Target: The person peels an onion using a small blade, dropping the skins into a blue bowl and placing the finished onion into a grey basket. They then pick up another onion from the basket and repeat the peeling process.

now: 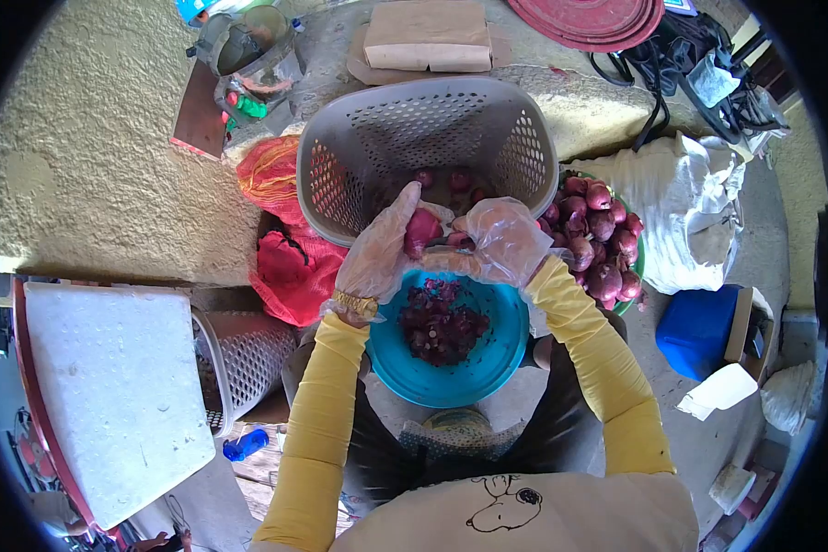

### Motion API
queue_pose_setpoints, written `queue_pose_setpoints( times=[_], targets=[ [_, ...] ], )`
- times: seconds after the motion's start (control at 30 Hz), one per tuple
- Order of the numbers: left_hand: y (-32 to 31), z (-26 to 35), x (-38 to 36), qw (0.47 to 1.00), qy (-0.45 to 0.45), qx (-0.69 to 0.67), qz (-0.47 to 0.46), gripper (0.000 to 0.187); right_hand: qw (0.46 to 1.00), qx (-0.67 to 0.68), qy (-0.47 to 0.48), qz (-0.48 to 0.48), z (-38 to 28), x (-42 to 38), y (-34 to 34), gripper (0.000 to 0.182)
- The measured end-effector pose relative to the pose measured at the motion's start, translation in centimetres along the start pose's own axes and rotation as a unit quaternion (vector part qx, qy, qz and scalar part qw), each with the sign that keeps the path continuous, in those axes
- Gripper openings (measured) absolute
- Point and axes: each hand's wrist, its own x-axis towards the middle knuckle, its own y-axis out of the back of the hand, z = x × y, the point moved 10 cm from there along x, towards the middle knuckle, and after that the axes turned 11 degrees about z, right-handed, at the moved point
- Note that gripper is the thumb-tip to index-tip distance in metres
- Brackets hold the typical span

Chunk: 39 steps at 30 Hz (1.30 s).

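My left hand point(382, 241), in a clear plastic glove, is closed around a red onion point(422, 232) above the blue basin. My right hand point(506, 241), gloved the same way, is closed close beside the onion; what its fingers grip is too small and covered to make out. Dark purple onion skins point(440, 327) lie in the blue basin point(501, 373) between my knees. Just beyond my hands stands a grey-brown plastic basket point(423, 120), with several onions point(458, 180) at its bottom. To the right, many red onions point(598, 225) fill a green container point(641, 262).
Red mesh sacks point(294, 271) lie left of the basket, near a second perforated basket point(248, 354) and a white foam board point(110, 396). A white sack point(695, 216) and a blue container point(697, 333) are on the right. A cardboard box point(428, 37) sits on the ledge ahead.
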Motion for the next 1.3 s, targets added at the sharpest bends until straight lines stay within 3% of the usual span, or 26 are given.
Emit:
queue_pose_setpoints(
  times=[0.1, 0.2, 0.53, 0.7, 0.87, 0.93, 1.0, 1.03, 1.1, 1.17, 1.23, 1.3],
  targets=[
    [-0.6, -0.5, -0.2, 0.99, 0.095, -0.104, -0.006, 0.056, 1.0, 0.018, -0.021, -0.007, -0.5, 0.6, 1.3, 0.072],
    [-0.1, -1.7, -0.3, 0.98, 0.156, -0.122, 0.005, 0.054, 0.997, 0.059, -0.042, 0.021, 0.3, 0.6, 1.6, 0.07],
    [-0.8, -1.4, -1.0, 0.967, 0.19, -0.167, 0.005, 0.056, 0.998, 0.043, -0.048, 0.014, 0.2, 0.5, 1.2, 0.069],
    [-0.2, 0.7, -0.8, 1.0, 0.012, 0.001, -0.003, 0.044, 0.999, 0.023, -0.009, 0.047, -0.2, 0.5, 1.2, 0.066],
    [-0.1, 2.6, -1.4, 0.971, -0.167, 0.169, -0.01, 0.051, 0.994, 0.056, -0.009, 0.094, -0.6, 0.7, 2.0, 0.067],
    [-0.3, 3.2, -1.8, 0.943, -0.237, 0.234, -0.012, 0.058, 0.997, 0.045, -0.056, -0.019, -0.2, 0.6, 0.6, 0.073],
    [-0.6, 3.7, -2.4, 0.905, -0.304, 0.296, -0.015, 0.067, 0.998, 0.042, -0.047, -0.026, -0.2, 0.5, 0.4, 0.073],
    [-0.4, 3.5, -2.3, 0.905, -0.304, 0.296, -0.014, 0.067, 0.998, 0.039, -0.038, -0.034, -0.3, 0.5, 0.1, 0.074],
    [-0.1, 2.8, -2.0, 0.888, -0.299, 0.349, -0.022, 0.098, 0.999, 0.042, -0.003, 0.005, -0.9, 0.5, 0.1, 0.069],
    [0.2, 2.9, -2.0, 0.892, -0.299, 0.338, -0.013, 0.095, 0.998, 0.045, 0.032, 0.044, -1.6, 0.4, 0.6, 0.065],
    [0.4, 3.4, -2.0, 0.896, -0.3, 0.328, -0.004, 0.091, 0.998, 0.009, 0.031, -0.048, -1.9, 0.1, -1.0, 0.073],
    [0.2, 3.4, -2.0, 0.932, -0.264, 0.243, -0.044, 0.089, 0.996, 0.023, 0.039, -0.077, -2.4, 0.0, -1.4, 0.072]
  ],
)
